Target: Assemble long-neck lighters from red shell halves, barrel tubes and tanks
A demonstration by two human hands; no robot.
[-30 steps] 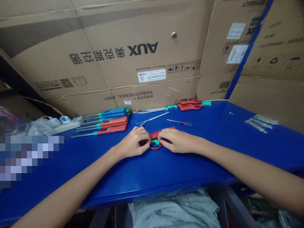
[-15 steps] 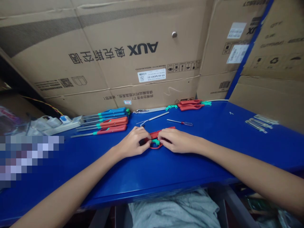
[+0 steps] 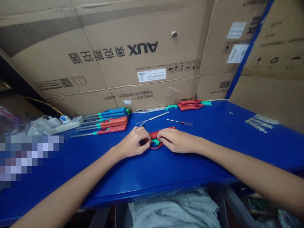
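A red lighter handle shell (image 3: 155,135) lies on the blue table in front of me, with a green trigger (image 3: 155,142) in it. My left hand (image 3: 135,142) is closed around its left end, thumb and fingers pinching it. On the other side, my right hand (image 3: 178,140) grips the shell with bent fingers near the trigger. My fingers cover much of the shell. Just beyond my hands are a metal lighter tube (image 3: 158,116) with thin wire at its left end and a small screwdriver (image 3: 186,123) with a clear and red handle.
Several long-nosed lighters (image 3: 114,128), red and blue, lie at the left beside a power strip (image 3: 53,130). Red handle shells (image 3: 191,107) and green parts (image 3: 171,107) sit along the cardboard wall (image 3: 106,72). Pale slim parts (image 3: 257,124) are at the right.
My right hand's fingers shift very slightly on the lighter shell. Everything else stays where it was.
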